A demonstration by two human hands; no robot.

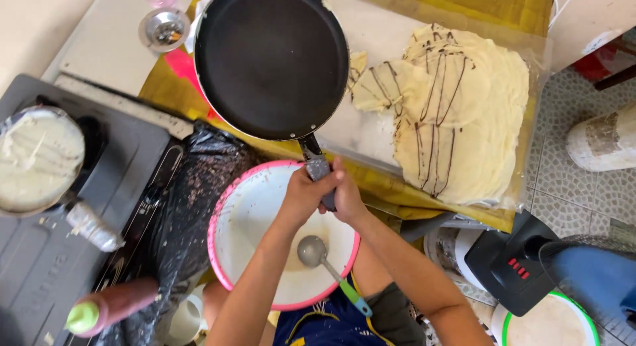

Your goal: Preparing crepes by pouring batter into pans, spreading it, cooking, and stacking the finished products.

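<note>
Both my hands grip the handle of a black non-stick pan [271, 58], held level and empty above the work surface. My left hand [306, 194] wraps the handle from the left, and my right hand [347, 197] clasps it from the right. Below the hands sits a pink-rimmed white bowl [228, 217] with pale batter at its bottom. A metal ladle [313, 250] with a green and blue handle rests in the bowl. To the right of the pan, a stack of thin pale crepes [457, 114] streaked with dark chocolate lines lies on a clear plastic sheet.
A grey stove [59, 253] at the left carries a second pan with a pale crepe [36, 157]. A black plastic bag [192, 187] lies beside the bowl. A brown bottle with a green cap [109, 306] sits at the lower left. A black fan base [510, 263] stands on the tiled floor.
</note>
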